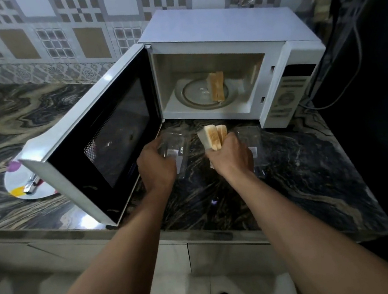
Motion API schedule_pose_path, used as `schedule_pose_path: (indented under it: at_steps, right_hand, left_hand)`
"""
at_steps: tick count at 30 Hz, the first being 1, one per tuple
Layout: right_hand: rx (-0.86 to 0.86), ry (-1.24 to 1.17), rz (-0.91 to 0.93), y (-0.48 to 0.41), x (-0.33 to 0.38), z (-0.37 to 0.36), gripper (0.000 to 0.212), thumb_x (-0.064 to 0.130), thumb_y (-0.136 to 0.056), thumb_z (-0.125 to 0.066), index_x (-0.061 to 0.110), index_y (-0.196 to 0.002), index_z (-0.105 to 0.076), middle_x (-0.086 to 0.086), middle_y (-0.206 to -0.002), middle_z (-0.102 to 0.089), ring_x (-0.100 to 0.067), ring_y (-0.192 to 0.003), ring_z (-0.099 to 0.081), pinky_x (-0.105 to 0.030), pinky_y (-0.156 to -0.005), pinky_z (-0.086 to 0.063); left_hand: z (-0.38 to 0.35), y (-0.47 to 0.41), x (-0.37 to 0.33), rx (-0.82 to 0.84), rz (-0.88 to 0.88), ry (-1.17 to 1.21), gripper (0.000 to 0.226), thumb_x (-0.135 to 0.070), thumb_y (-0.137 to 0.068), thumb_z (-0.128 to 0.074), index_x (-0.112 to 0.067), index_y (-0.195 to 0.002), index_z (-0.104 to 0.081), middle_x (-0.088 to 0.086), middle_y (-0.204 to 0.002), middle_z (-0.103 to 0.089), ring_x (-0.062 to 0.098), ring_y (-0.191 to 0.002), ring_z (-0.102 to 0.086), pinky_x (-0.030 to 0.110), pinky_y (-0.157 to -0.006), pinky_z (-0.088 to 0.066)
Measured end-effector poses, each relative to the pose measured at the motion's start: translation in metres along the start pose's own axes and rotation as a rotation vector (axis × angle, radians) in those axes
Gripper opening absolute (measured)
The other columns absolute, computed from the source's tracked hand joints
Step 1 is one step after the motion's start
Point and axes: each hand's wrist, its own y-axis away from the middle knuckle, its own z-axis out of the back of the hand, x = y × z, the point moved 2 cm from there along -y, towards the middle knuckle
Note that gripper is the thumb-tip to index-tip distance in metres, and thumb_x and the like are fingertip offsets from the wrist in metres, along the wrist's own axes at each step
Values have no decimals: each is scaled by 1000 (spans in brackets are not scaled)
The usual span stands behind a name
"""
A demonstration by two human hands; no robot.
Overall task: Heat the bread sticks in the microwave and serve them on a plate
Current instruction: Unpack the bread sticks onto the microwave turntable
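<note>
The white microwave (227,28) stands on the counter with its door (103,133) swung wide open to the left. Two bread sticks (216,86) lie on the glass turntable (194,95) inside. My right hand (232,155) grips a bunch of bread sticks (212,136) in front of the microwave opening, just above the counter. My left hand (156,163) holds a clear plastic container (172,147) resting on the counter. A white plate (19,183) with coloured spots sits on the counter left of the door, partly hidden by it.
Metal tongs (30,185) lie on the plate. A second clear plastic piece (250,140) lies right of my right hand. A cable (329,103) hangs beside the microwave's right side. A dark appliance (375,75) fills the right edge. Tiled wall behind.
</note>
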Motion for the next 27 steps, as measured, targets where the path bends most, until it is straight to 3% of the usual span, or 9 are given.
schedule_pose_path:
  at_steps: [3,5,9,13,16,19,21,23,27]
  right_hand:
    - [-24,-20,20,-4,0,8,48,41,-81,-74,10,-113,-56,-8,-105,-66,-27,-84,-60,-30,-64,-37]
    - [-33,-14,34,-9,1,15,50,41,-81,-74,9,-114,-55,-9,-107,-67,-31,-93,-64,-30,-65,-37]
    - [-60,15,53,-25,4,30,54,43,-80,-75,8,-117,-56,-13,-111,-68,-33,-101,-64,-31,-66,-36]
    - [-79,11,87,-45,8,39,55,45,-79,-77,9,-116,-56,-11,-111,-68,-31,-96,-65,-31,-64,-36]
    - [-67,22,94,-61,11,41,51,43,-81,-75,11,-115,-55,-9,-110,-68,-29,-93,-65,-30,-63,-36]
    - [-50,29,93,-78,12,36,51,44,-81,-75,12,-115,-55,-9,-109,-67,-30,-93,-66,-30,-63,-36]
    - [-44,35,96,-91,14,32,50,44,-81,-75,11,-114,-55,-10,-109,-67,-31,-94,-66,-31,-62,-38]
    - [-32,33,101,-103,17,27,48,43,-82,-74,11,-113,-55,-10,-108,-68,-32,-92,-66,-31,-62,-39]
    - [-19,15,103,-130,29,12,48,43,-81,-74,13,-115,-58,-9,-105,-69,-31,-91,-67,-31,-62,-41]
  left_hand:
    - [-14,12,-9,13,-305,-188,49,1,-74,-59,-15,-119,-71,4,-117,-69,27,-108,-59,35,-94,-49]
    - [-30,19,-14,59,-373,-246,49,4,-77,-60,-9,-124,-68,9,-120,-66,29,-112,-55,39,-95,-49]
    - [-63,27,-22,234,-422,-243,49,5,-81,-55,-11,-127,-65,12,-116,-65,31,-109,-57,41,-89,-53]
    - [-97,28,-2,402,-327,-300,41,1,-82,-50,-11,-118,-65,13,-117,-65,34,-108,-60,43,-89,-53]
    - [-120,26,21,508,-313,-377,41,-9,-88,-48,-6,-126,-60,18,-131,-57,38,-119,-54,42,-100,-46]
    - [-143,22,34,605,-416,-580,66,-19,-88,-58,0,-149,-39,23,-151,-38,41,-141,-31,47,-118,-22]
    - [-155,16,33,620,-411,-628,73,-18,-90,-54,-2,-155,-25,22,-161,-23,38,-151,-15,50,-122,-8]
    - [-167,7,31,599,-412,-637,69,-17,-95,-46,-4,-158,-19,20,-164,-16,34,-153,-8,49,-123,-3]
    - [-185,-12,31,590,-443,-676,58,-27,-103,-31,-8,-157,-23,15,-165,-19,32,-152,-11,48,-123,-6]
